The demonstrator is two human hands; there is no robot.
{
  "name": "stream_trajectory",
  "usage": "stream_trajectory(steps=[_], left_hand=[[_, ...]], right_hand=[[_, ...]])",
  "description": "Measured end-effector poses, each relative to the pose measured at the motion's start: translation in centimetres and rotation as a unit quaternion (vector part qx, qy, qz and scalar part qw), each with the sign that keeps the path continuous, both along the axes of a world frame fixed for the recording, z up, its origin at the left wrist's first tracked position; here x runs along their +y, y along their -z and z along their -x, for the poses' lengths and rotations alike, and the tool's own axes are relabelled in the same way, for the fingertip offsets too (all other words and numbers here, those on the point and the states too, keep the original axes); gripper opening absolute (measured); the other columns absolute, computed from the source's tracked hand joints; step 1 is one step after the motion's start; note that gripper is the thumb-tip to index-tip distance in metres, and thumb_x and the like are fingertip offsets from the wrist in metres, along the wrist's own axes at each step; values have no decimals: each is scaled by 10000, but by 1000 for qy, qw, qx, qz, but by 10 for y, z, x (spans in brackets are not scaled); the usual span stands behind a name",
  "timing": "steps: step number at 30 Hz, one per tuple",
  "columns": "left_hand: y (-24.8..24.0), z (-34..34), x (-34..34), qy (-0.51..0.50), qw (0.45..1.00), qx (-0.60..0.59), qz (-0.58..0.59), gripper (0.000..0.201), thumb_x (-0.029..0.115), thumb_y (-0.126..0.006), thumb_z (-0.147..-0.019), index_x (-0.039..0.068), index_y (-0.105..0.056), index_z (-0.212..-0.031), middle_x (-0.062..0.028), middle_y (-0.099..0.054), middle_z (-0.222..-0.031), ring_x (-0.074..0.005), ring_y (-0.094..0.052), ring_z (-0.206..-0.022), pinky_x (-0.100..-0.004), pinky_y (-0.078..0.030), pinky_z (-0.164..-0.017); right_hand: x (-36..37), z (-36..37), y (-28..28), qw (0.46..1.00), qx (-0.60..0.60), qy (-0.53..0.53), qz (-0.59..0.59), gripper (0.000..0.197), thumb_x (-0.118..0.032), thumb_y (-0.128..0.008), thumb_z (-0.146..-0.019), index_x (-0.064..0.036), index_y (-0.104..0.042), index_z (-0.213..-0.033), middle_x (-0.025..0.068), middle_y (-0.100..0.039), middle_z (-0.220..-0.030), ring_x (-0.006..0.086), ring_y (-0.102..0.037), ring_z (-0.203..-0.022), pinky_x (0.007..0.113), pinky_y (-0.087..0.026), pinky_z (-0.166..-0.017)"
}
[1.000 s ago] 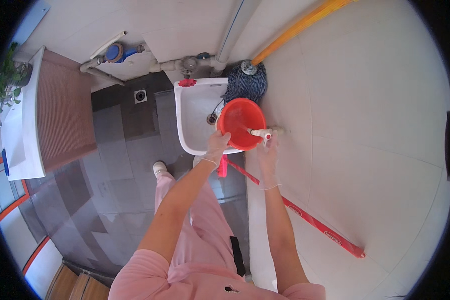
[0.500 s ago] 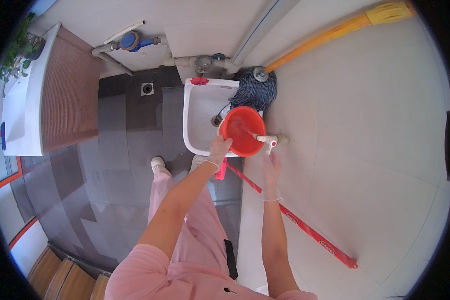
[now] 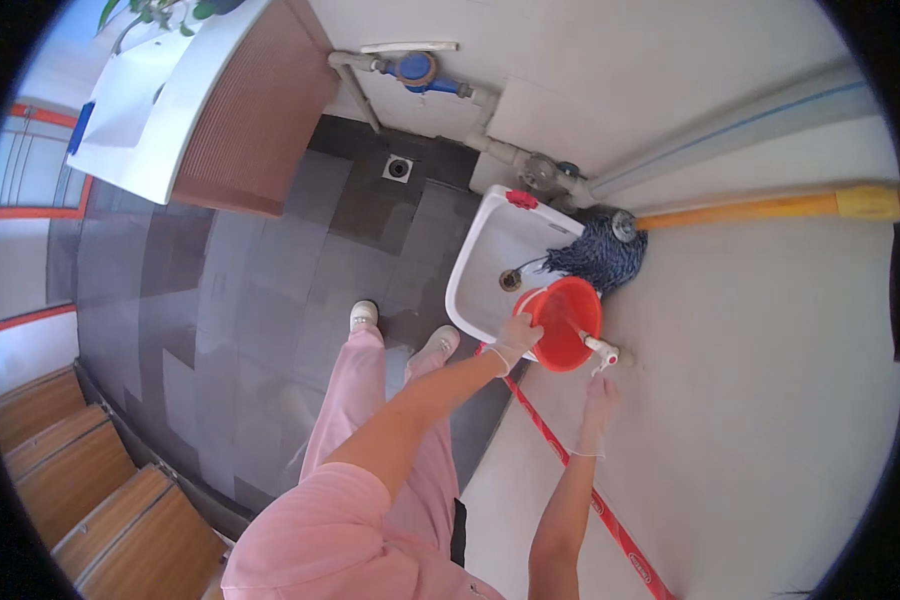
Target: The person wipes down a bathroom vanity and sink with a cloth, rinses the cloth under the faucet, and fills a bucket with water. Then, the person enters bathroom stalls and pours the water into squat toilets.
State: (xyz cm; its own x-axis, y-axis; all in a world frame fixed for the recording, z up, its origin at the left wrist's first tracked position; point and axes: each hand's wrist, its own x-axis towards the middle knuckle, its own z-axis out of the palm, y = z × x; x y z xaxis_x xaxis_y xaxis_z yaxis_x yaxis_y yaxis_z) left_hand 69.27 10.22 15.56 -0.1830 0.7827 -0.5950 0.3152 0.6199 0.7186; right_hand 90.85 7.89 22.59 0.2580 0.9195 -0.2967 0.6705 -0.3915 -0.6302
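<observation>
A red bucket (image 3: 582,300) rests over the near right corner of a white mop sink (image 3: 462,290). My left hand (image 3: 517,338), in a thin clear glove, grips the bucket's rim on its near left side. Above the bucket's right side, a white tap (image 3: 598,348) sticks out of the wall, and water streams from it into the bucket. The fingers of my gloved right hand (image 3: 600,402) are closed at the tap's small lever. A dark string mop head (image 3: 602,250) lies on the sink's far right corner.
The mop's yellow handle (image 3: 760,208) leans along the right wall. A red pole (image 3: 610,520) stands slanted beside my right arm. Blue water meter (image 3: 415,70) and pipes run along the far wall. Vanity cabinet (image 3: 245,110) stands far left, wooden steps (image 3: 150,520) near left.
My view has turned, so the sink, bucket and tap sit further right and lower. Both hands keep their places at the bucket rim and the tap lever. Water runs in both frames.
</observation>
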Motion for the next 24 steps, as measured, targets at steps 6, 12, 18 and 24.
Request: stream_trajectory(steps=[6, 12, 18, 24], left_hand=[[1, 1, -6, -15, 999, -43, -18, 330, 286, -563, -752, -21, -588, -872, -249, -611, -872, -403, -595, -846, -454, -468, -758], [10, 25, -23, -12, 998, -48, -46, 349, 311, -565, -760, -17, -584, -878, -236, -619, -849, -386, -605, -836, -453, -464, -746], [-15, 99, -89, -98, 986, -121, -64, 353, 306, -579, -762, -19, -585, -900, -252, -606, -856, -379, -604, -824, -419, -466, -731], [-34, 235, -224, -333, 900, -263, -98, 261, 162, -572, -825, 8, -604, -1033, -85, -650, -923, -183, -620, -811, -313, -493, -715]], right_hand=[[14, 20, -16, 998, 6, 15, 67, 282, -231, -513, -870, 26, -584, -777, 25, -513, -611, 101, -464, -604, 270, -365, -547], [34, 73, -34, 972, 230, 53, 11, 258, -268, -480, -883, -44, -593, -822, -20, -492, -654, 70, -426, -586, 227, -317, -515], [-22, 107, -35, 994, 110, -6, 19, 286, -298, -436, -900, -72, -546, -763, -12, -488, -728, 80, -428, -644, 242, -326, -556], [-103, 191, -29, 978, 161, -106, 80, 255, -293, -480, -905, -53, -554, -868, -2, -512, -720, 83, -440, -620, 254, -344, -515]])
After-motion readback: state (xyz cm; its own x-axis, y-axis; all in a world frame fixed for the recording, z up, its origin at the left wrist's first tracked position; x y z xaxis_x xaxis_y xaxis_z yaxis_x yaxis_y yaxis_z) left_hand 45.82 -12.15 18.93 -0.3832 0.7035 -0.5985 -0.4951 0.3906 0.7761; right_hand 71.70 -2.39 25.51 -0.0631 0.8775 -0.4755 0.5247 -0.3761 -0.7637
